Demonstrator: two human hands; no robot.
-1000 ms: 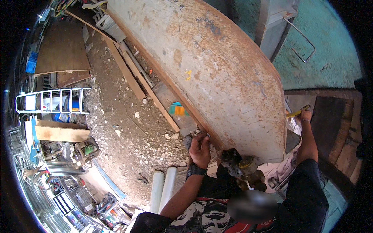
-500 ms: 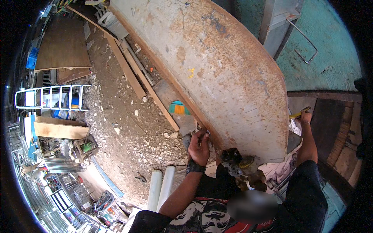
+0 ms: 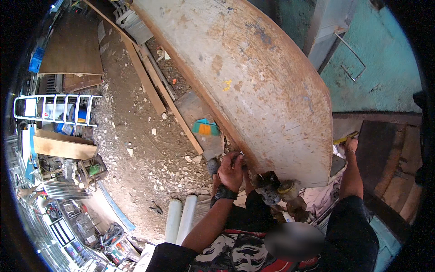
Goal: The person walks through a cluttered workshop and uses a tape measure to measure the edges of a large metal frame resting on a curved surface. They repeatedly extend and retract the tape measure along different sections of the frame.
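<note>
My left hand (image 3: 232, 171), with a dark watch at its wrist, is at the near left edge of a large worn tabletop (image 3: 267, 90). Its fingers are curled together by the rusty brown rim; whatever they pinch is too small or hidden to name. On the far right, past the tabletop's right edge, my right hand (image 3: 351, 144) is closed round a slim yellow tool (image 3: 346, 137) with dark parts. That tool's exact kind does not show. Near the tabletop's front edge stand a dark can (image 3: 267, 183) and a cloudy jar (image 3: 287, 189).
A teal and orange brush (image 3: 206, 127) lies beside long wooden boards (image 3: 174, 106) on the rubble-strewn floor. Two pale rolls (image 3: 181, 217) stand front left. A ladder (image 3: 56, 109) and stacked tools lie farther left. A teal wall (image 3: 385, 68) rises behind at right.
The whole view has shifted slightly, with most things appearing a little to the left. Both hands keep nearly the same places against the tabletop; the yellow tool stays in my right hand.
</note>
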